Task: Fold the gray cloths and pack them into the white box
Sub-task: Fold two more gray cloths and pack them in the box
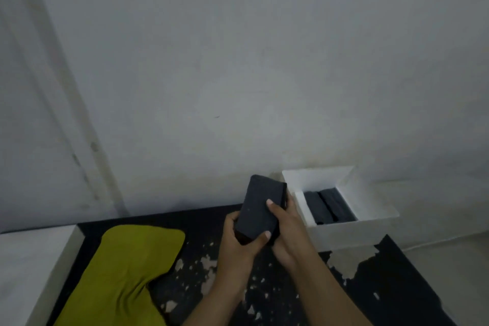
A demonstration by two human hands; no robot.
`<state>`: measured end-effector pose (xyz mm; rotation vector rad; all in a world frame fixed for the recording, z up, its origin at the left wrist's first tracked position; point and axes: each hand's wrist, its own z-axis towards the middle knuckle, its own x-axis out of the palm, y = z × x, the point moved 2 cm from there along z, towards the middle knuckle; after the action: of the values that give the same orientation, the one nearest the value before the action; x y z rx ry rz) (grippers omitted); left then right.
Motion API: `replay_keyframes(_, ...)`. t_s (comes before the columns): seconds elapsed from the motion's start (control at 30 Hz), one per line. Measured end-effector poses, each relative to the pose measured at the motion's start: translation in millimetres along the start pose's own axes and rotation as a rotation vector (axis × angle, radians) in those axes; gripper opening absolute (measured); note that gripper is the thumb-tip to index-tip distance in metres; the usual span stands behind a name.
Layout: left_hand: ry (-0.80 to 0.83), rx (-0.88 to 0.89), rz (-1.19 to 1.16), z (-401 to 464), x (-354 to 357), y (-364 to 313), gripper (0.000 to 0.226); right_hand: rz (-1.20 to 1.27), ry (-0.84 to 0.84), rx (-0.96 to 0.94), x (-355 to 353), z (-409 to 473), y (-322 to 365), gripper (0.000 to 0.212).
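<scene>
A folded dark gray cloth (pixel 258 209), a compact rectangular bundle, is held up above the table just left of the white box (pixel 354 230). My left hand (pixel 238 243) grips its lower end with the thumb across the front. My right hand (pixel 285 227) grips its right side, thumb on the front face. Inside the box lie folded gray cloths (pixel 329 206), packed side by side against its far end. The box stands open against the wall.
A yellow-green cloth (pixel 124 270) lies spread on the dark, worn table (pixel 201 280) at the left. A white slab (pixel 29 270) borders the table's left edge. A pale wall rises right behind the table and box.
</scene>
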<state>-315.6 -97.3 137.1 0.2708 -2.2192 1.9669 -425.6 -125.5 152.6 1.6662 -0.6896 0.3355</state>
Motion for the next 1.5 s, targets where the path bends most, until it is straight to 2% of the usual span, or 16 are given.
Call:
replay_keyframes(0.17,-0.032,0.047,0.108,8,66,-1,0.056,-0.123,-0.059,-0.108,-30,22,54,0.043)
replay_keyframes(0.33,0.099,-0.058,0.102,34,128,22,0.059,-0.134,-0.058,-0.072,-84,65,100,0.032)
replay_keyframes(0.4,0.159,-0.075,0.229,47,142,39,0.053,-0.159,-0.062,-0.046,-105,83,113,0.031)
replay_keyframes(0.5,0.176,-0.022,0.54,66,150,59,0.033,-0.204,-0.089,0.007,-137,110,126,0.031)
replay_keyframes(0.6,0.114,0.088,0.817,89,151,75,0.035,-0.262,-0.109,0.064,-165,133,133,0.028)
replay_keyframes(0.77,0.057,0.191,0.99,128,163,97,0.039,-0.441,-0.168,0.09,-201,174,119,0.02)
replay_keyframes(1.0,-0.014,0.224,1.106,168,171,113,0.054,-0.641,-0.248,0.101,-210,219,73,0.026)
replay_keyframes(1.13,-0.003,0.235,1.183,170,169,124,0.066,-0.616,-0.242,0.172,-203,239,50,0.03)
replay_keyframes(1.23,-0.013,0.24,1.205,172,166,128,0.068,-0.493,-0.218,0.305,-192,250,32,0.035)
replay_keyframes(1.33,-0.023,0.228,1.211,173,163,129,0.071,-0.506,-0.199,0.381,-188,256,15,0.035)
replay_keyframes(1.4,-0.035,0.214,1.197,172,163,128,0.072,-0.58,-0.214,0.369,-191,258,7,0.031)
replay_keyframes(1.5,-0.042,0.212,1.187,172,164,127,0.071,-0.774,-0.245,0.245,-192,258,3,0.014)
